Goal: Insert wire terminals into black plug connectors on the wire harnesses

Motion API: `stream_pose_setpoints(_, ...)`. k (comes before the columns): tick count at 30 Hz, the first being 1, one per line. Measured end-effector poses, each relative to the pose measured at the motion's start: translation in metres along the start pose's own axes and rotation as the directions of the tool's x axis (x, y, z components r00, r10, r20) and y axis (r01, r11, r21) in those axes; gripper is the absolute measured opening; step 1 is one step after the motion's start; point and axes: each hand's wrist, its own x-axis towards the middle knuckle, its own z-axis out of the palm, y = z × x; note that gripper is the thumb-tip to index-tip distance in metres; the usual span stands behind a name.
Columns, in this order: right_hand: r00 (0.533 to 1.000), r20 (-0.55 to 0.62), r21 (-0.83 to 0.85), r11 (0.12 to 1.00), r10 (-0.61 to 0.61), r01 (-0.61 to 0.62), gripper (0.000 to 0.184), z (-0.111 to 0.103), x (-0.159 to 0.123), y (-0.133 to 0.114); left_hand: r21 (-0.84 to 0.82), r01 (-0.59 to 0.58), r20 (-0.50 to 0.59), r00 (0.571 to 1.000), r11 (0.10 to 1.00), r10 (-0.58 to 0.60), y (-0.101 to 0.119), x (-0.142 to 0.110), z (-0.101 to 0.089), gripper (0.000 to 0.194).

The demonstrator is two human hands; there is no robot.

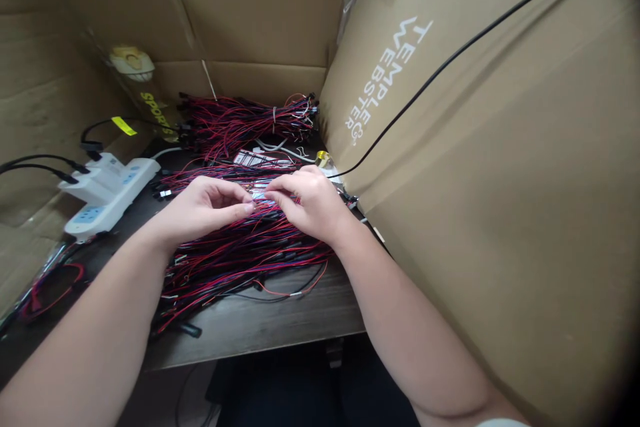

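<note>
My left hand (205,208) is closed in a pinch, thumb against forefinger, above the middle of the wire pile. Facing it, my right hand (316,203) also pinches, its fingertips a short gap from the left ones. Both seem to hold a thin wire, though its ends are hidden by the fingers. Beneath and around them spreads a large heap of red, black and blue wires (250,240) with small connectors at the ends. Between the fingertips, a pale bluish-white patch shows, too small to identify.
Behind lies a tied wire bundle (235,121). A white power strip (107,203) with plugs and a bottle marked SPORTS (150,97) stand left. A black cable (443,67) crosses before the right cardboard wall (500,213). The dark tabletop (280,327) ends in front.
</note>
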Motion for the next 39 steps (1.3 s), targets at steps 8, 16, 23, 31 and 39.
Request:
stream_pose_setpoints(8, 0.997, 0.070, 0.031, 0.999, -0.016, 0.014, 0.021, -0.002, -0.001, -0.005, 0.100, -0.070, 0.038, 0.997, 0.993, 0.067, -0.008, 0.002, -0.004, 0.032)
stream_pose_setpoints(16, 0.990, 0.032, -0.100, 0.985, -0.137, 0.140, 0.018, 0.007, 0.001, -0.007, 0.084, -0.034, -0.032, 0.999, 0.996, 0.037, 0.001, 0.002, -0.004, 0.037)
stream_pose_setpoints(23, 0.993, 0.005, 0.001, 0.993, -0.116, 0.116, 0.012, 0.006, -0.002, -0.001, 0.082, -0.044, -0.029, 0.998, 0.996, 0.047, 0.005, 0.000, -0.007, 0.034)
stream_pose_setpoints(31, 0.997, 0.020, 0.070, 0.995, -0.078, 0.076, 0.013, -0.005, -0.003, 0.008, 0.036, 0.011, 0.027, 1.000, 0.999, -0.012, 0.004, -0.003, -0.016, 0.027)
stream_pose_setpoints(39, 1.000, 0.003, 0.140, 0.990, 0.010, -0.010, 0.015, -0.010, -0.001, 0.014, 0.082, -0.031, 0.049, 0.998, 0.996, 0.027, -0.003, -0.002, -0.032, 0.025)
